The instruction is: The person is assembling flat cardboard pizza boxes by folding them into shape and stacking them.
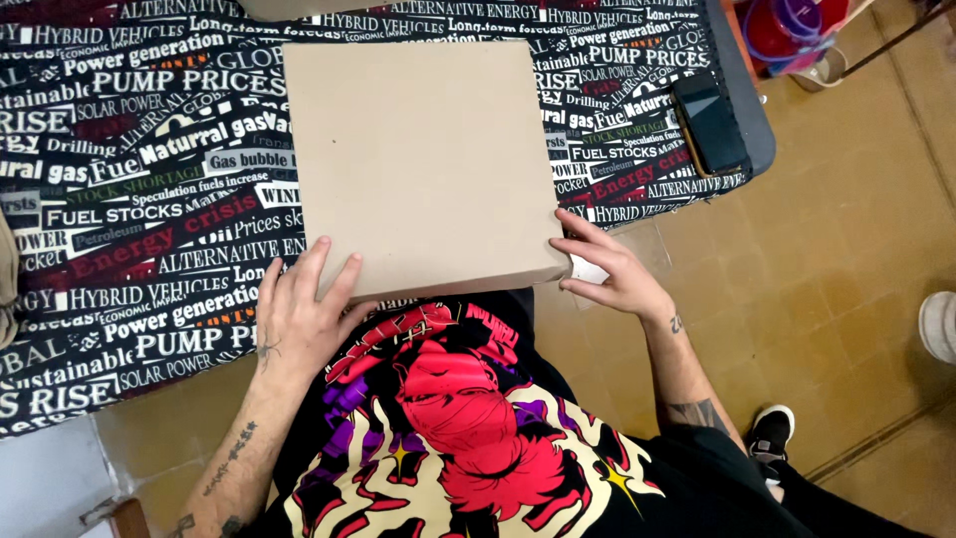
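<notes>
A plain tan cardboard box (pixel 418 159), flat and roughly square, lies on a black printed cloth (pixel 129 219) that covers a table. My left hand (pixel 304 314) rests on the box's near left corner with fingers spread over the top. My right hand (pixel 609 269) touches the near right corner, its fingertips at the box's side edge. A black shirt with a red and cream graphic (pixel 463 428) hangs over the box's near edge and drapes down toward me.
A dark phone (pixel 709 122) lies at the table's right end. A red and purple container (pixel 792 30) stands on the tiled floor (pixel 846 219) beyond. A white shoe (pixel 938 324) shows at the right edge, a black shoe (pixel 772 430) lower down.
</notes>
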